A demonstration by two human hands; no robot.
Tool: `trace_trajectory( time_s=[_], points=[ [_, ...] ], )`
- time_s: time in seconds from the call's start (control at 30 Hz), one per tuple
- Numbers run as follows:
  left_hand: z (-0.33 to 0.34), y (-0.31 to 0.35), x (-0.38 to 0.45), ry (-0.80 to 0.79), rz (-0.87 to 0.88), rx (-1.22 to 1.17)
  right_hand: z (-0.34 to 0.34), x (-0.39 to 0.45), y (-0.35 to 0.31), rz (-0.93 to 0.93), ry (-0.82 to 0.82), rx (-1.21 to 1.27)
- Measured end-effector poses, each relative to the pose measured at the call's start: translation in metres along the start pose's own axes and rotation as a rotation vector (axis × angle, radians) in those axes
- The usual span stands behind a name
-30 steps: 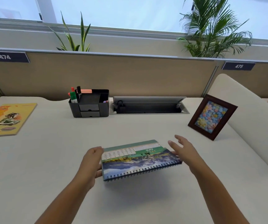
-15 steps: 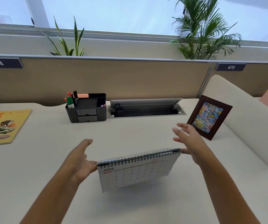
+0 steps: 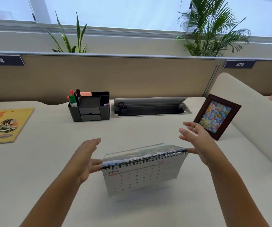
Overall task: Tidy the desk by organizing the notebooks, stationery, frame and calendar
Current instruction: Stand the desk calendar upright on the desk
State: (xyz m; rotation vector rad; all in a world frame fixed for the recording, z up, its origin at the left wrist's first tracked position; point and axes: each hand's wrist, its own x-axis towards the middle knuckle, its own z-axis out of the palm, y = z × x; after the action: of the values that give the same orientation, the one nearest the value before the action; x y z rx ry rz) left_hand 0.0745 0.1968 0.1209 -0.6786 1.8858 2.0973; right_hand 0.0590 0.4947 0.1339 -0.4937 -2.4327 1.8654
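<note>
A spiral-bound desk calendar (image 3: 141, 176) hangs just above the white desk (image 3: 33, 177), its June page facing me and a picture page tilted away behind the spiral. My left hand (image 3: 86, 161) supports its left end with straight fingers reaching under the edge. My right hand (image 3: 197, 141) touches the right end of the spiral with its lowest digit, the other fingers spread and lifted. A dark wooden frame (image 3: 217, 117) with a flower picture stands at the right. A yellow notebook (image 3: 4, 126) lies flat at the far left. The black organizer (image 3: 89, 107) holds markers.
An open cable tray (image 3: 150, 107) is set into the desk behind the calendar. A beige partition (image 3: 115, 76) closes the back edge, with plants beyond it. A padded white divider (image 3: 254, 122) rises along the right side, with a pink object past it.
The calendar has been flipped from lying flat, picture up, to hanging with the June page toward me, and now its far page swings outward. Both hands stay at its ends.
</note>
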Motion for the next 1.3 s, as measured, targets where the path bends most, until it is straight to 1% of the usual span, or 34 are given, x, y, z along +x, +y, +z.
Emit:
trace_trajectory(
  time_s=[0.07, 0.2, 0.4, 0.57, 0.7, 0.83, 0.93, 1.0, 1.07, 1.13, 1.3],
  points=[
    [0.001, 0.003, -0.003, -0.003, 0.043, 0.084, -0.006, 0.002, 0.000, 0.011, -0.016, 0.048],
    [-0.001, 0.009, -0.006, -0.011, 0.121, 0.212, -0.012, 0.005, -0.002, 0.097, -0.121, 0.211],
    [-0.005, 0.007, -0.002, 0.021, 0.142, 0.091, -0.014, 0.006, 0.002, 0.259, -0.210, 0.518],
    [-0.003, 0.008, 0.001, 0.131, 0.213, 0.039, -0.008, 0.007, 0.005, 0.342, -0.259, 0.641],
    [-0.001, 0.011, 0.001, 0.135, 0.291, 0.073, -0.004, 0.007, 0.002, 0.332, -0.249, 0.628],
    [0.002, 0.007, 0.001, 0.187, 0.437, 0.267, -0.004, 0.007, 0.001, 0.316, -0.255, 0.591],
    [0.002, 0.010, -0.001, 0.245, 0.547, 0.323, -0.006, 0.008, 0.000, 0.308, -0.293, 0.588],
    [0.002, 0.016, -0.002, 0.252, 0.593, 0.260, -0.008, 0.010, 0.000, 0.308, -0.310, 0.601],
    [0.002, 0.021, 0.001, 0.230, 0.587, 0.141, -0.008, 0.011, 0.002, 0.313, -0.298, 0.612],
    [0.003, 0.019, 0.008, 0.229, 0.580, 0.104, -0.004, 0.013, 0.004, 0.296, -0.256, 0.591],
    [0.002, -0.005, 0.033, 0.253, 0.575, 0.063, 0.013, 0.019, 0.021, 0.139, -0.160, 0.442]
  ],
)
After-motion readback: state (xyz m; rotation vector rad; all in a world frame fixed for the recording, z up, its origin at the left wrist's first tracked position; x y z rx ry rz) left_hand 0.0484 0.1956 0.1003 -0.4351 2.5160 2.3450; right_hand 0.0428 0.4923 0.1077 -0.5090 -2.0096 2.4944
